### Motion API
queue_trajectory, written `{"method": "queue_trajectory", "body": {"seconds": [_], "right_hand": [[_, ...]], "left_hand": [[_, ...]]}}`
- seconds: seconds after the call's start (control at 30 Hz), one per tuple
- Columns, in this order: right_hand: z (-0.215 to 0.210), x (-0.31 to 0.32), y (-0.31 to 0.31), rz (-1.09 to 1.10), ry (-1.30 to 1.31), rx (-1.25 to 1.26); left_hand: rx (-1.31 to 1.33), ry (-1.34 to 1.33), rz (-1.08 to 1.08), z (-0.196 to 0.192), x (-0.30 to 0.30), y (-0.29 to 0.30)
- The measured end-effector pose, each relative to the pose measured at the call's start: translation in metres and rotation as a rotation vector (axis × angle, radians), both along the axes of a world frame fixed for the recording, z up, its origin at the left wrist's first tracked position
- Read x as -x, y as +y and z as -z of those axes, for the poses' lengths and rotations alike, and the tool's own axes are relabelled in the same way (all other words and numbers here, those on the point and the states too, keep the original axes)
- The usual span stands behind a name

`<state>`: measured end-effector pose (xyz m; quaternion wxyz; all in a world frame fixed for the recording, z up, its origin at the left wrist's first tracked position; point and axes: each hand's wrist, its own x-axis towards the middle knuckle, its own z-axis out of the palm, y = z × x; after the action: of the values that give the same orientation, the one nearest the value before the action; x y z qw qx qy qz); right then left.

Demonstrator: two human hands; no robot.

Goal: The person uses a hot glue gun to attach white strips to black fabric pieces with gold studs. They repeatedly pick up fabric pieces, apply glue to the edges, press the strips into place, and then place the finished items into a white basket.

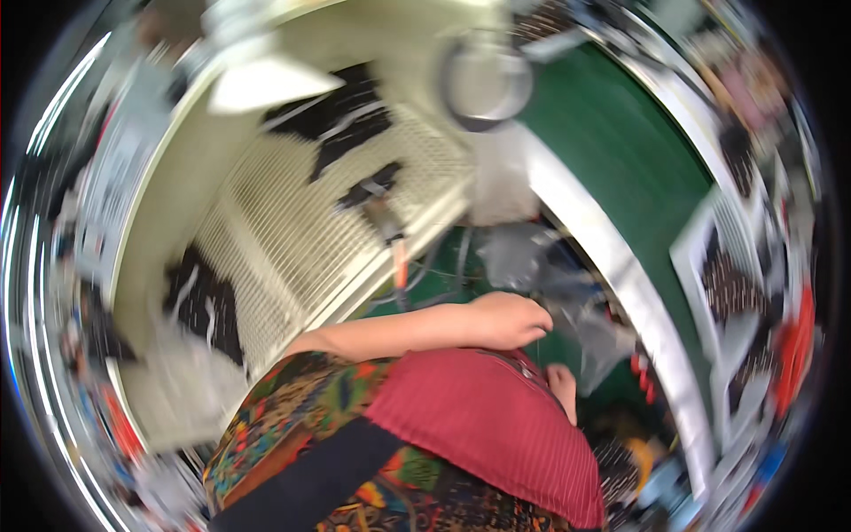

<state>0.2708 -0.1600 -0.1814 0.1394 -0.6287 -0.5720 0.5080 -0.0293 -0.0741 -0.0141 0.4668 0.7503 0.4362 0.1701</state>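
Note:
The view is smeared by motion. My left hand [510,321] is in front of my body, its bare forearm crossing from the left above a dark red ribbed garment [496,421]. Its fingers look curled in; whatever they may hold is hidden. My right hand [560,386] shows only in part at the garment's right edge, and its fingers cannot be made out. Clear plastic bags [598,332] hang close to both hands. Beyond the left forearm, a tool with an orange handle [400,262] lies over the front edge of a cream slatted tray [292,208].
Black pieces [341,111] with pale strips lie on the slats, with another black piece [206,301] near a clear bag. A white lamp [270,84] and a round ring-shaped lamp [486,82] hang above. Right stands a green-topped table [620,133] with a white edge. A person [753,89] is farther off.

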Motion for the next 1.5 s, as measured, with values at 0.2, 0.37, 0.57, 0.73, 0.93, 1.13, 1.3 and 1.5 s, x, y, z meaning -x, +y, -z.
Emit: {"method": "queue_trajectory", "body": {"seconds": [0.2,0.37,0.57,0.73,0.93,1.13,1.3,1.5], "right_hand": [[-0.021,0.007,0.052,-0.096,0.051,0.285],[-0.092,0.108,0.119,-0.496,0.246,0.080],[-0.145,0.221,0.138,-0.828,0.273,-0.357],[-0.166,0.294,0.139,-0.869,0.153,-0.617],[-0.136,0.355,0.156,-0.878,-0.049,-0.572],[-0.143,0.396,0.145,-0.826,-0.212,-0.436],[-0.134,0.406,0.148,-0.798,-0.233,-0.460],[-0.152,0.419,0.140,-0.805,-0.247,-0.396]], "left_hand": [[-0.091,-0.058,-0.373,0.014,0.021,-0.034],[-0.158,-0.023,-0.789,0.006,0.042,-0.083],[-0.228,0.077,-1.317,-0.018,0.102,-0.159],[-0.407,0.428,-1.772,-0.007,0.208,-0.233],[-0.045,0.918,-1.970,0.026,0.308,-0.315],[-0.136,0.903,-1.801,0.044,0.320,-0.361],[-0.178,0.709,-1.783,0.027,0.332,-0.377],[-0.240,0.604,-1.879,0.043,0.340,-0.388]]}}
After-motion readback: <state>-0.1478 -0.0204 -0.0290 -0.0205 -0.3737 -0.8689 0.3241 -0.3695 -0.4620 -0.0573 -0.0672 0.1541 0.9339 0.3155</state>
